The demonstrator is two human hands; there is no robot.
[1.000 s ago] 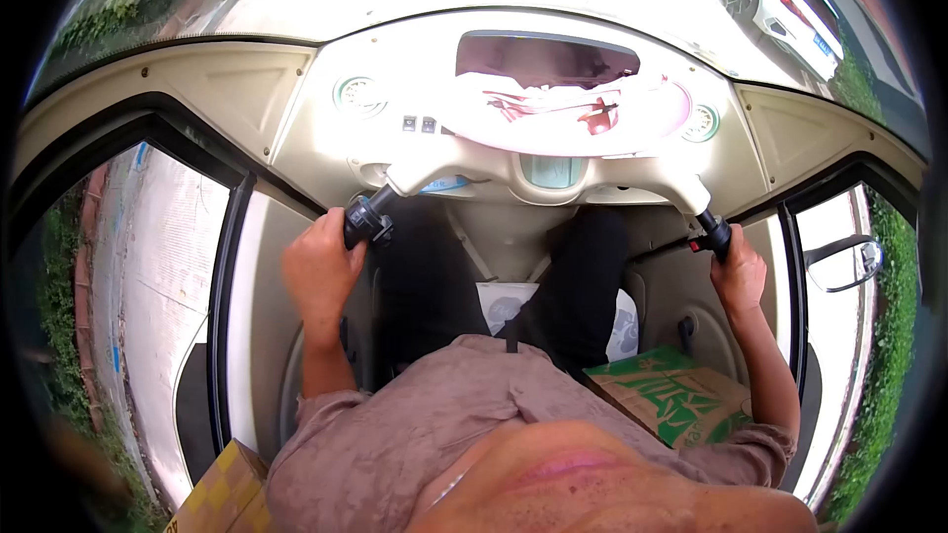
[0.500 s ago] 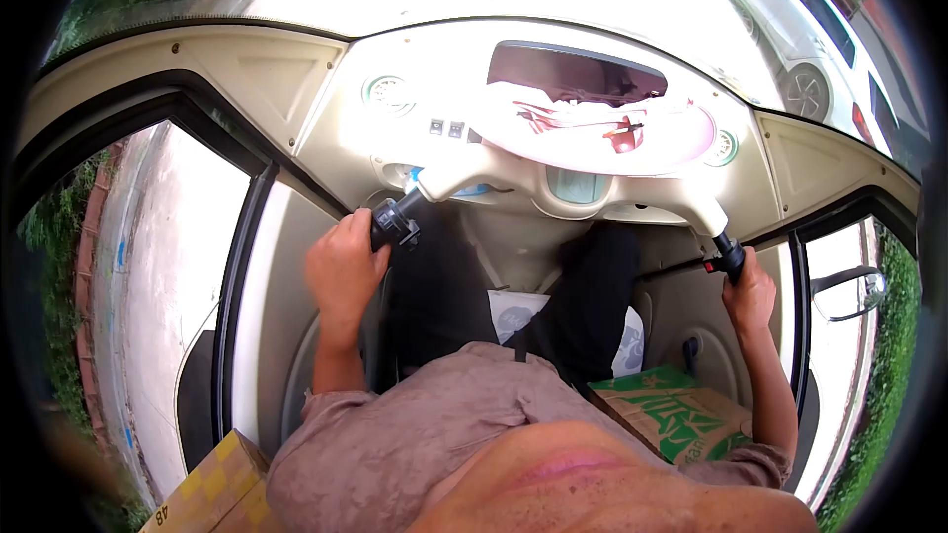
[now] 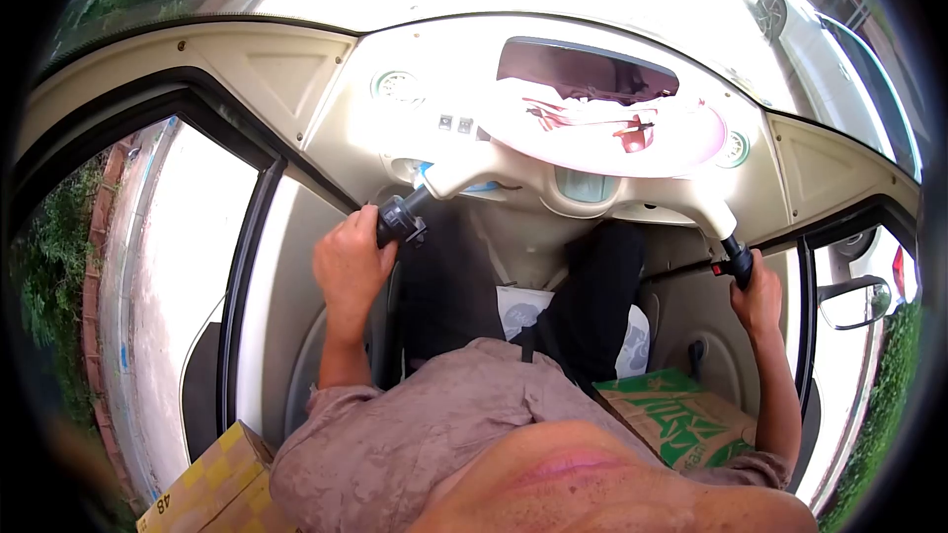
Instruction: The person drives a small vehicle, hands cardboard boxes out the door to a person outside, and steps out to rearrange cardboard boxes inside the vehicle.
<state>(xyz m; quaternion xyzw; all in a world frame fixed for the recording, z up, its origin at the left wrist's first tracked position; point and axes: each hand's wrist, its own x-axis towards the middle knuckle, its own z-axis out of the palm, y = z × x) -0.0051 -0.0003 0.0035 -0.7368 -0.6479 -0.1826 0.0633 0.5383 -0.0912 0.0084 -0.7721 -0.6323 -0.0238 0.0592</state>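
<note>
My left hand [image 3: 353, 257] is wrapped round the black left grip [image 3: 397, 221] of a cream-coloured handlebar [image 3: 484, 170]. On the other side, my right hand [image 3: 757, 298] closes round the right grip [image 3: 734, 261], which carries a small red switch. Between the two grips sits a small display panel [image 3: 583, 185], its reading washed out by glare. Just above the bar, a pinkish tray-like surface [image 3: 681, 143] holds crumpled pink and white material [image 3: 568, 114], whose kind I cannot make out.
Side doors with windows close in both sides. A cardboard box [image 3: 212, 479] is at the lower left, a green-and-brown carton [image 3: 681, 419] by my right side. Outside, a white car [image 3: 839, 69] stands at the right, near a side mirror [image 3: 854, 303]. Greenery lines both edges.
The white car has slid back along the right side, its rear now showing through the right window. Both hands stay on the grips; the cabin has shifted slightly right in view.
</note>
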